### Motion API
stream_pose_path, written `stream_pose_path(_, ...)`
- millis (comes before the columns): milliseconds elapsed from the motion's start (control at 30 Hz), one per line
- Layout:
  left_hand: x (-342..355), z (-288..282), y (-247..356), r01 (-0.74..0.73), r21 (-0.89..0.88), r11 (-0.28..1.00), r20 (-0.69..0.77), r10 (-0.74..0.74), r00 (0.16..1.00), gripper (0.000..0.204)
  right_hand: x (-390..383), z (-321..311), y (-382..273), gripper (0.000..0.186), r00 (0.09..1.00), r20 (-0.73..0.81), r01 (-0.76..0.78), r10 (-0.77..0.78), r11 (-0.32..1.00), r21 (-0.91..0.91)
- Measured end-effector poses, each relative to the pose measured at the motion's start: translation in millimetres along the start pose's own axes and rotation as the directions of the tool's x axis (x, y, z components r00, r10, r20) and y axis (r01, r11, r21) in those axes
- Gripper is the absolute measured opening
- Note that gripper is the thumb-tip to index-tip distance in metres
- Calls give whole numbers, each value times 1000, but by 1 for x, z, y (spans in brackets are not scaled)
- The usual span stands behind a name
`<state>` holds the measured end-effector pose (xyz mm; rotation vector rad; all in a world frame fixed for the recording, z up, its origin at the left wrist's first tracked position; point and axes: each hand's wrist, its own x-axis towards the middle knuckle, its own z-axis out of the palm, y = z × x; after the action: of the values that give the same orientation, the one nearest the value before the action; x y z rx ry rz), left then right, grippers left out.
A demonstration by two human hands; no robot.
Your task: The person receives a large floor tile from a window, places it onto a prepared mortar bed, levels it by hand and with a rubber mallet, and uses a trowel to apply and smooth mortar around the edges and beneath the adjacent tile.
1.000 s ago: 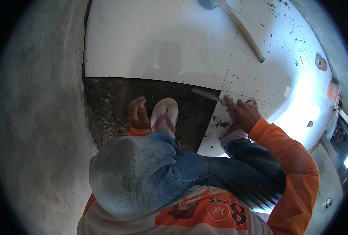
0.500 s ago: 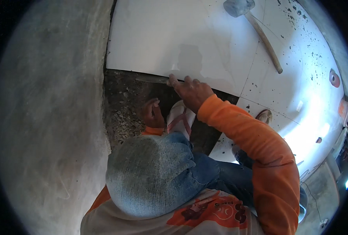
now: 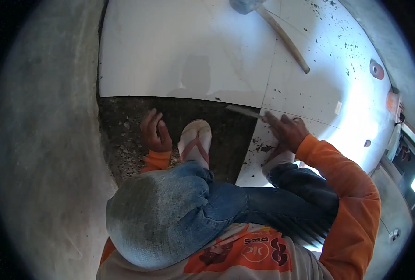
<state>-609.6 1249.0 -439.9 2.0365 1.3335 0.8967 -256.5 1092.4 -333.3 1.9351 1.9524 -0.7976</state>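
Note:
My right hand (image 3: 289, 133) is closed round the handle of a trowel (image 3: 242, 111), held over the corner where the white tiles meet the bare strip. Its thin grey blade shows nearly edge-on and points left; the handle is mostly hidden by my fingers. My left hand (image 3: 156, 131) hovers above the rough dirt (image 3: 128, 135) near the wall, fingers loosely bent and apart, with nothing in it. Ahead of both hands lies a large white floor tile (image 3: 170, 60), its near edge bordering the dark bare strip.
A mallet (image 3: 282, 35) with a wooden handle lies on the tiles ahead. To the left rises a grey wall (image 3: 53, 140). My sandalled foot (image 3: 195, 137) stands in the bare strip. Dark crumbs (image 3: 266, 148) are scattered on the right-hand tiles, and a round reddish object (image 3: 377, 69) lies farther right.
My right hand has moved right with the trowel, away from the large tile's edge to its corner. My left hand has shifted left and its fingers have spread. The view has shifted too.

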Motion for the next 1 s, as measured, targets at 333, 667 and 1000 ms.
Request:
stream_pose_path(333, 23, 31, 12, -262, 377, 888, 180, 208, 962, 30, 34, 8, -45, 50, 1000, 19, -26, 22, 976, 217)
stream_pose_path(667, 8, 29, 17, -331, 273, 903, 315, 241, 918, 44, 19, -13, -42, 49, 986, 151, -101, 67, 968, 229)
stream_pose_path(1000, 9, 38, 30, -310, 276, 910, 339, 210, 917, 43, -9, -10, 0, 54, 991, 107, -79, 76, 997, 25)
